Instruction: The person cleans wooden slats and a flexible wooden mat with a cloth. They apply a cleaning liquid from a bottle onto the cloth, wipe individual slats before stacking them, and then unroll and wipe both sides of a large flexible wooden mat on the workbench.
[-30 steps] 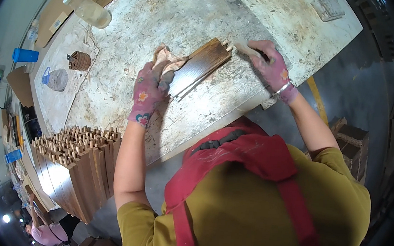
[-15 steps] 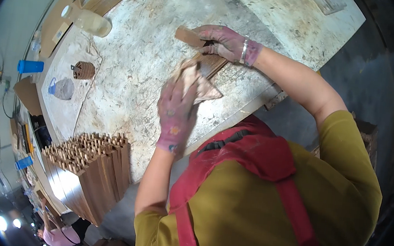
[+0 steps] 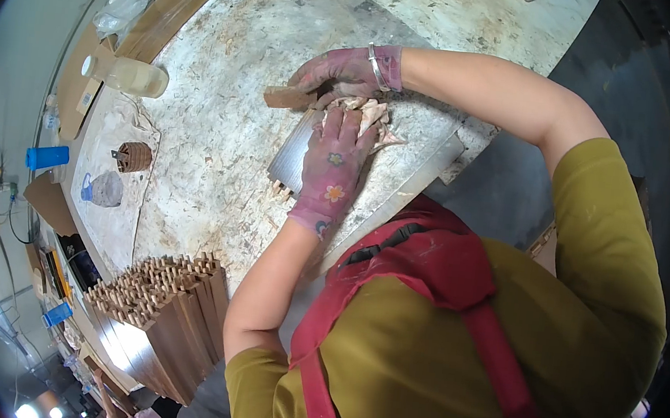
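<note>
Cloth [image 3: 375,114], pale pink and crumpled, bunches by my purple-gloved left hand [image 3: 338,156], outstretched over the dark brown wooden board [image 3: 295,153] on the stained whitish tabletop [image 3: 212,131]; its grip I cannot tell remotely. My purple-gloved right hand [image 3: 343,73] pinches a tan rectangular block [image 3: 285,98].
</note>
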Demonstrator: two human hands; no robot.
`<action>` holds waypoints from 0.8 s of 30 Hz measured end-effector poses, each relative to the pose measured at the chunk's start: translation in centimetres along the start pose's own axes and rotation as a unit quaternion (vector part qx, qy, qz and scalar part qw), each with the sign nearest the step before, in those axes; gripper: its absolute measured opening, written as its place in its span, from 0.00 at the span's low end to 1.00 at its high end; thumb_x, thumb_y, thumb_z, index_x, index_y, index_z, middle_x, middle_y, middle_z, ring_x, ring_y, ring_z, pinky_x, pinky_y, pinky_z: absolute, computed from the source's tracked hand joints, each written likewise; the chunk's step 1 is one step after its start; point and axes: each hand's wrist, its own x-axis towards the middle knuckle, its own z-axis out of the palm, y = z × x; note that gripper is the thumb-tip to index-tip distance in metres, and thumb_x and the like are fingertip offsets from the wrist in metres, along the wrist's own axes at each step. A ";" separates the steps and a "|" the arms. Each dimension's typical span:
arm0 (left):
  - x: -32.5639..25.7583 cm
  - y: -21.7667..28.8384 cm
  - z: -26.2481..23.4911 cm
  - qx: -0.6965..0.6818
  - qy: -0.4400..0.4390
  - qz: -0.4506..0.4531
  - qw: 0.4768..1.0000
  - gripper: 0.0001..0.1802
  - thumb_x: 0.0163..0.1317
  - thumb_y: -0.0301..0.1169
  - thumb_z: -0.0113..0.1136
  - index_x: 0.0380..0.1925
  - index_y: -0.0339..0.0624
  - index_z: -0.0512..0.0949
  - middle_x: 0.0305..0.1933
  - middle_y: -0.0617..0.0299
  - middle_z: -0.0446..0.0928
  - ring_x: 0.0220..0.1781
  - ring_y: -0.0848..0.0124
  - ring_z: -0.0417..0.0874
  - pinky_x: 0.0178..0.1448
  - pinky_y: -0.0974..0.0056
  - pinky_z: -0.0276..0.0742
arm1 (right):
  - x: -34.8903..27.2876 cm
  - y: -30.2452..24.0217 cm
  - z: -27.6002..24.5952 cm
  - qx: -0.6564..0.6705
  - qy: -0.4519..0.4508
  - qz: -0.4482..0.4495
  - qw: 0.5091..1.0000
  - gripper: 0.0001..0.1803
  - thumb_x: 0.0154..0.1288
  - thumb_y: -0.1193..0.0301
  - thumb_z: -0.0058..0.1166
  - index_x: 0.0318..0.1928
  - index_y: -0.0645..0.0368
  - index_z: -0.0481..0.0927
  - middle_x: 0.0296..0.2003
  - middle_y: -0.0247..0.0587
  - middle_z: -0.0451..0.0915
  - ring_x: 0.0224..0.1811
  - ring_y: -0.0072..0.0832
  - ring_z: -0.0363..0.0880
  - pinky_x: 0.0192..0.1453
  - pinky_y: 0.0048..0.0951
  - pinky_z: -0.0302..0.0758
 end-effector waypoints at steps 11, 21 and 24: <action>-3.7 1.4 -6.0 -0.226 -0.001 0.004 0.974 0.25 0.52 0.27 0.59 0.54 0.51 0.79 0.55 0.52 0.76 0.60 0.52 0.74 0.62 0.52 0.71 | -1.3 -0.8 1.8 0.034 0.008 -0.048 0.998 0.17 0.67 0.69 0.56 0.53 0.63 0.76 0.43 0.40 0.78 0.42 0.26 0.77 0.47 0.27 0.78; -3.5 -13.0 -13.9 -0.492 0.202 -0.281 0.799 0.28 0.60 0.25 0.60 0.63 0.36 0.69 0.57 0.55 0.76 0.58 0.68 0.76 0.58 0.65 0.76 | 0.5 6.1 12.2 -0.287 -0.020 -0.221 0.932 0.23 0.63 0.55 0.57 0.53 0.55 0.79 0.44 0.40 0.80 0.44 0.27 0.80 0.47 0.27 0.78; 4.4 -10.8 -10.2 -0.488 -0.032 -0.196 0.850 0.29 0.59 0.24 0.61 0.63 0.43 0.71 0.59 0.58 0.76 0.62 0.66 0.74 0.67 0.63 0.67 | 2.8 8.0 11.9 0.167 -0.115 -0.010 0.979 0.17 0.69 0.67 0.49 0.56 0.54 0.73 0.41 0.33 0.81 0.32 0.17 0.79 0.19 0.19 0.69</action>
